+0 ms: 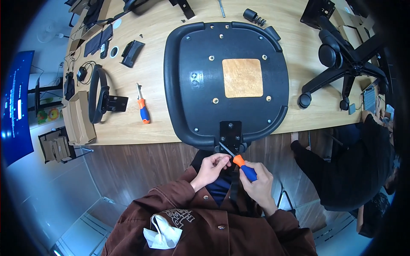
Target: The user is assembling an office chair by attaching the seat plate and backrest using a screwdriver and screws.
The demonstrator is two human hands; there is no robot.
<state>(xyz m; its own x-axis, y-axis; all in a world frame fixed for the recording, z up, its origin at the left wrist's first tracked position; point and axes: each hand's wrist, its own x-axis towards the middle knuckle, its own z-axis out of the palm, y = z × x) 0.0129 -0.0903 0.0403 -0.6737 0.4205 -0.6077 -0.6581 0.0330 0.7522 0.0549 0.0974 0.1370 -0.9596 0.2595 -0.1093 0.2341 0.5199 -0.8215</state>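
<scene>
An upturned black chair seat (196, 102) lies on the wooden table in front of me, a bare wood square at its middle. A black metal bracket (230, 130) with several bolts is fixed at its near edge. My right hand (259, 184) is wrapped round the blue and orange handle of a screwdriver (246, 167). Its shaft points up and left, its tip beside the bracket's lower bolts; whether it touches one I cannot tell. My left hand (212, 170) is close to the shaft, thumb and fingers pinched together. What they hold, if anything, is hidden.
A second screwdriver (143, 106) and a black armrest loop (99, 96) lie left of the seat. A black plastic cover (132, 53) is behind them. A spring part (254, 17) sits at the back. The wheeled chair base (348, 59) stands right; a person (350, 162) sits nearby.
</scene>
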